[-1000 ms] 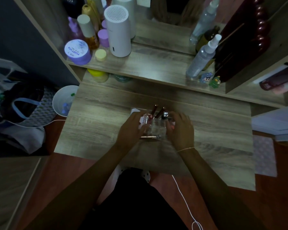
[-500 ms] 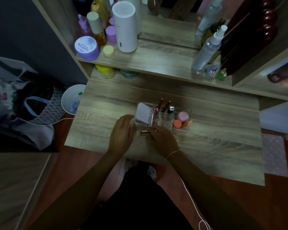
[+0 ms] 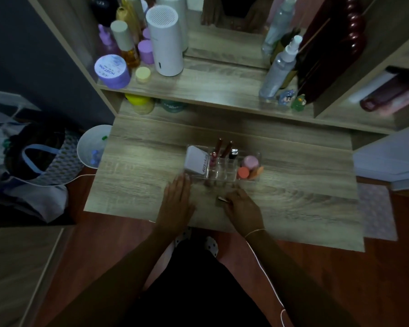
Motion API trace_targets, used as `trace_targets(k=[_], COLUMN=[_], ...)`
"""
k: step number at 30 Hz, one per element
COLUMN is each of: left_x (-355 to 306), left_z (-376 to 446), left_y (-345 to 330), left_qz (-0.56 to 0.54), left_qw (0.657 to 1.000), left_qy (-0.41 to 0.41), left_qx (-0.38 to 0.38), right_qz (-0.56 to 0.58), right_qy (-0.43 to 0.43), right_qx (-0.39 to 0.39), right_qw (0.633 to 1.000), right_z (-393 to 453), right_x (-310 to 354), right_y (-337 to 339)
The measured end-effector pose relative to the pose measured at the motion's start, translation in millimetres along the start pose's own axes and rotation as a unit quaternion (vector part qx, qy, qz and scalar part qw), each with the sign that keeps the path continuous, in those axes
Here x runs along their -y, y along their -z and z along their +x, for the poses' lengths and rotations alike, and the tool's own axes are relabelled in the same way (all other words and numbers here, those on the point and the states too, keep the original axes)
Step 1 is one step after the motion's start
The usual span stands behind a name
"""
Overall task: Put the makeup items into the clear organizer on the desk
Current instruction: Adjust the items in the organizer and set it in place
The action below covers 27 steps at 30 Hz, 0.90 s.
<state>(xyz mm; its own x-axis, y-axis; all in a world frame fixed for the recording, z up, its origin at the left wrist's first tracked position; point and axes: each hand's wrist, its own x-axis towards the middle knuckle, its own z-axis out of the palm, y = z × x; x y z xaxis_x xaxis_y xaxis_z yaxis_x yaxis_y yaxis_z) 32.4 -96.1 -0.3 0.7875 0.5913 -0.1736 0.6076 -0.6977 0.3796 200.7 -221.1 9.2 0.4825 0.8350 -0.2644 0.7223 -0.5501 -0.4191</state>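
The clear organizer (image 3: 257,154) stands mid-desk. Its left compartment holds a white compact (image 3: 195,160), its middle slots hold upright lip tubes (image 3: 226,148), and its right compartment holds pink and orange sponges (image 3: 249,165). Just in front of it, my right hand (image 3: 242,208) pinches a small slim gold-coloured makeup stick (image 3: 222,199) low over the desk. My left hand (image 3: 178,199) lies flat on the wood, fingers together, its tips near the organizer's front left corner, holding nothing.
The upper shelf (image 3: 198,86) carries a purple jar (image 3: 112,71), a white cylinder (image 3: 165,43), bottles and spray bottles (image 3: 278,69). A white bin (image 3: 92,147) and a bag (image 3: 33,159) sit left of the desk. A white cable (image 3: 269,274) hangs near my right forearm.
Both hands have pulled back from the organizer toward me. My right hand picked up the slim stick from the desk. My left hand left the organizer's side and settled flat.
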Motion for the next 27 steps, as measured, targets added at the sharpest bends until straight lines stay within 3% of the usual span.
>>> trace_targets(k=[4, 8, 12, 20, 27], left_x=[-1, 1, 4, 7, 7], left_z=[1, 6, 9, 13, 16], left_y=[-9, -12, -14, -13, -13], left_qz=[0.027, 0.045, 0.044, 0.048, 0.059], left_qw=[1.0, 0.999, 0.999, 0.998, 0.997], left_qy=[0.009, 0.017, 0.023, 0.025, 0.03], left_qx=[0.011, 0.006, 0.003, 0.016, 0.029], right_qz=[0.109, 0.215, 0.274, 0.258, 0.176], right_qy=[-0.034, -0.087, -0.079, -0.071, -0.045], right_qx=[-0.102, -0.22, -0.277, -0.23, -0.206], right_qw=[0.988, 0.948, 0.918, 0.936, 0.962], right_z=[2, 15, 32, 56, 64], right_x=[8, 22, 34, 39, 45], right_y=[11, 31, 47, 53, 52])
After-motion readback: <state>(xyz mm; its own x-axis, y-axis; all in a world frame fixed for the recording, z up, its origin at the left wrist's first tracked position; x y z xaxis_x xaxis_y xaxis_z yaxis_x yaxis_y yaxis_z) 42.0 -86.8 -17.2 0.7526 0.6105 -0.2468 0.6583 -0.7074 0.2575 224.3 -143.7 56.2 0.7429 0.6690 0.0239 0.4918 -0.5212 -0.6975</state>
